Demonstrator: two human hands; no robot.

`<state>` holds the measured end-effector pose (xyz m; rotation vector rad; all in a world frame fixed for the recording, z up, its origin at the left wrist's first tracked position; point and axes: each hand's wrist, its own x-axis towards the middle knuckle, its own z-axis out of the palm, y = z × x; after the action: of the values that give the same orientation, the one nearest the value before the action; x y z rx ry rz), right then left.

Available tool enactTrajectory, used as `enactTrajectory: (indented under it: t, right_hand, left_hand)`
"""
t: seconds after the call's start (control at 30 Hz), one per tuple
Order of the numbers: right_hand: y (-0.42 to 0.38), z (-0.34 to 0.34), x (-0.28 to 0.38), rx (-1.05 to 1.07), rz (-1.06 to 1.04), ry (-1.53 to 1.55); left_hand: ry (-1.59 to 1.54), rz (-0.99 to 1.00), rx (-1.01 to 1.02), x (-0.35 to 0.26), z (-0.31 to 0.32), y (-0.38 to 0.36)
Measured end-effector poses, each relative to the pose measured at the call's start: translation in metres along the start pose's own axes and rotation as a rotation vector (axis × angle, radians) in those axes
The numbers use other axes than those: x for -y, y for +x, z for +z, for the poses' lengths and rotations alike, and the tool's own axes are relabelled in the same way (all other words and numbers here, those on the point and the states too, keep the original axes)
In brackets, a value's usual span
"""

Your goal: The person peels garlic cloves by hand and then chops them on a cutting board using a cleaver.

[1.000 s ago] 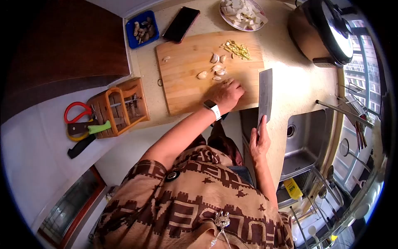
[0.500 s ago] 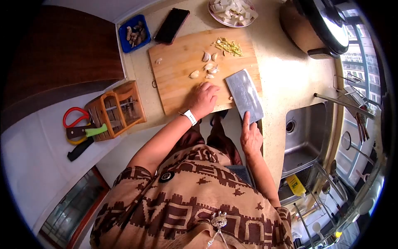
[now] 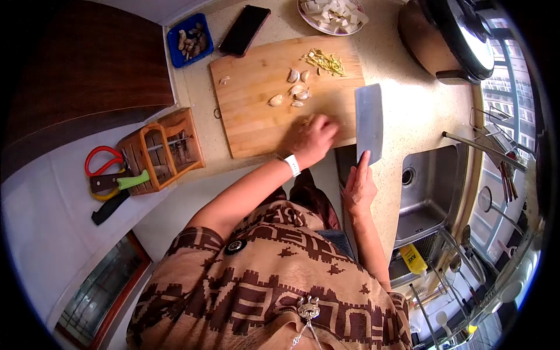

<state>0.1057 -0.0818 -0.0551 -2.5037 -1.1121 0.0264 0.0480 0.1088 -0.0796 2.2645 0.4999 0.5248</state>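
My right hand is closed on the handle of a cleaver, with the index finger laid along the blade. The broad blade is held over the right edge of the wooden cutting board. Low over the front of the board is my left hand, its fingertips smeared by motion, so I cannot tell whether they hold anything. Several garlic cloves lie beyond it, some whitish and some with purplish skin. Thin yellow strips, like shredded ginger, form a small pile at the board's far right.
A blue tray of ginger pieces, a phone and a plate of white cubes stand behind the board. A rice cooker and a sink are to the right. A wooden rack holds knives and scissors at left.
My left hand has moved right along the board's front. The cleaver has swung right and turned more upright in view, off the board's corner.
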Motion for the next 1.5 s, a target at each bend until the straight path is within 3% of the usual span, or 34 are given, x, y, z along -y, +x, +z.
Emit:
enactTrajectory:
  t: [0.17,0.23,0.3,0.33,0.4,0.43,0.47,0.5,0.57,0.63,0.67,0.73,0.8,0.9,0.97,1.1,1.17,1.3,1.4,1.5]
  right_hand:
    - [0.006,-0.006,0.003,-0.058,-0.001,0.099]
    - [0.001,-0.009,0.003,0.01,0.076,0.137]
    - [-0.003,-0.01,0.006,0.058,0.109,0.166]
    - [-0.004,-0.009,0.006,0.05,0.088,0.18]
    - [-0.007,-0.007,0.005,0.069,0.09,0.183]
    - [-0.007,-0.007,0.006,0.067,0.092,0.184]
    - [-0.008,-0.008,0.007,0.084,0.093,0.202]
    - [-0.009,-0.009,0.007,0.104,0.094,0.219]
    - [-0.008,-0.009,0.008,0.095,0.073,0.22]
    - [-0.007,-0.007,0.009,0.08,0.047,0.227]
    - [-0.007,-0.006,0.008,0.082,0.039,0.21]
    - [-0.008,-0.005,0.005,0.083,0.037,0.189]
    - [-0.011,-0.004,0.002,0.065,-0.001,0.173]
    - [-0.013,-0.007,0.002,0.081,0.012,0.161]
    - [-0.015,-0.004,-0.001,0.049,-0.005,0.125]
    - [-0.019,-0.006,-0.001,0.019,-0.006,-0.006]
    - [-0.024,-0.002,-0.005,0.019,0.004,-0.037]
    - [-0.028,0.009,-0.004,0.027,-0.053,-0.133]
    - [-0.027,0.015,-0.007,0.298,-0.078,-0.287]
    - [-0.025,0.018,-0.012,0.253,-0.104,-0.27]
  left_hand:
    - [0.515,0.323,0.119,0.021,0.014,0.03]
    - [0.568,0.325,0.089,0.034,-0.007,0.038]
    - [0.586,0.162,-0.074,0.047,-0.029,0.044]
    - [0.583,0.203,-0.217,0.05,-0.046,0.044]
    - [0.616,0.042,-0.207,0.07,-0.074,0.042]
    - [0.306,-0.085,-0.366,0.102,-0.076,0.037]
    - [0.553,-0.243,-0.336,0.103,-0.101,0.034]
    - [0.692,-0.271,-0.401,0.118,-0.117,0.032]
    - [0.655,-0.3,-0.43,0.148,-0.132,0.024]
    - [0.521,-0.326,-0.274,0.164,-0.138,0.017]
    - [0.646,-0.329,-0.234,0.168,-0.131,0.014]
    - [-0.191,-0.54,-0.384,0.155,-0.099,0.013]
    - [0.153,0.034,-0.289,0.088,-0.067,0.009]
    - [0.221,0.192,0.057,0.028,-0.022,0.014]
    - [0.271,0.288,-0.019,0.02,0.0,0.024]
    - [0.194,0.258,0.099,0.023,-0.007,0.026]
    - [-0.098,0.088,-0.1,0.026,-0.01,0.01]
    - [-0.021,-0.009,-0.206,0.054,-0.021,-0.023]
    - [-0.023,-0.035,-0.085,0.054,-0.03,-0.031]
    - [-0.028,-0.007,-0.112,0.057,-0.027,-0.028]
